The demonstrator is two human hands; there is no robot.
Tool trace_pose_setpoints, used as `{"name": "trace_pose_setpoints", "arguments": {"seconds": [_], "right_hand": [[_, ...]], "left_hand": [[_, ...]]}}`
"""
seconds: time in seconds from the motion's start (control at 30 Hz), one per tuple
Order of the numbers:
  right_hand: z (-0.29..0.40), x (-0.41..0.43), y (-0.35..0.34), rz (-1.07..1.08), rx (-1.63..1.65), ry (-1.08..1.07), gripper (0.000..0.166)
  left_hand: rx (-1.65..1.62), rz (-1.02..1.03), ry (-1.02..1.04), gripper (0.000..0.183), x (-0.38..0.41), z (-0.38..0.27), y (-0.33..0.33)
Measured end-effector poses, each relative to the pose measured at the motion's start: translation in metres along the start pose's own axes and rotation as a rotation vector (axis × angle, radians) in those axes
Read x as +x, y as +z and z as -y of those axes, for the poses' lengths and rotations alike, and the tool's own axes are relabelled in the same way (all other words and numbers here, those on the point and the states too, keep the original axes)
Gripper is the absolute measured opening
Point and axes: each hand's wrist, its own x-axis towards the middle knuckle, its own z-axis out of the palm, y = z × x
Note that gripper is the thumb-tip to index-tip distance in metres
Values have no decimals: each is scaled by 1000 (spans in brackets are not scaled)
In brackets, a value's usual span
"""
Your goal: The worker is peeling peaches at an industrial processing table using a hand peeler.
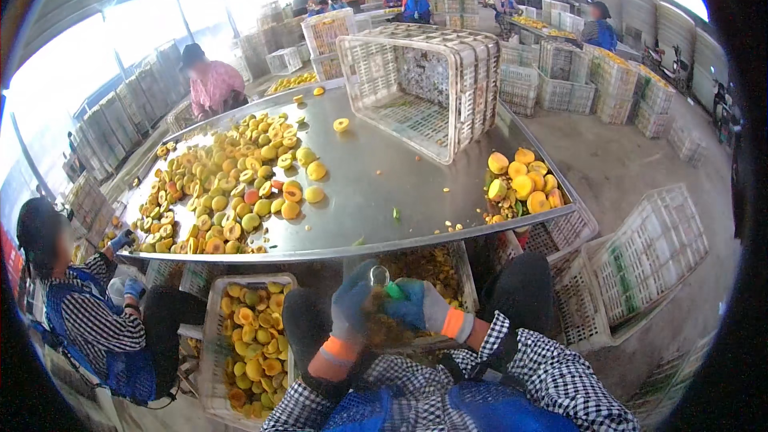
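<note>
My left hand [353,303], in a blue and grey glove with an orange cuff, is raised over a crate [471,276] of fruit scraps between my knees. Its fingers are blurred, so what they hold cannot be told. Close beside it, my right hand [414,305] grips a tool with a green handle [394,290] and a rounded metal loop [379,275]. A plastic crate [210,336] of halved yellow fruit stands at my left knee. Before me, many whole and halved yellow-green fruits [231,183] lie on the left of a metal table [360,204].
An upended plastic crate [477,90] lies on its side on the table. Yellow fruit pieces [525,183] and pits sit at its right corner. More crates [645,258] stand at my right. A co-worker [90,312] sits close at my left; another person [213,84] is across the table.
</note>
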Motion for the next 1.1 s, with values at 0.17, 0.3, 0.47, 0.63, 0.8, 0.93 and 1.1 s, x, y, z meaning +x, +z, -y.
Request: {"name": "trace_pose_setpoints", "arguments": {"seconds": [0.17,0.3,0.47,0.63,0.8,0.93,1.1], "right_hand": [[-17,13,-7,43,-239,-228,20],[-21,4,-13,-318,-439,-287,24],[-2,-20,8,-302,-236,-77,21],[5,-16,10,-238,-338,65,27],[-4,-17,10,-214,-329,71,32],[-17,-16,19,-182,-199,38,32],[-29,-17,29,-37,160,112,34]], "left_hand": [[450,415,188,18,-3,55,-28],[-250,187,-139,15,9,20,-13],[-1045,123,-554,18,14,-16,-17],[-283,13,-25,19,9,-13,-1],[-445,15,-91,23,6,-28,7],[-639,-56,-192,26,4,-19,11],[-550,-39,-81,27,3,-18,19]]}}
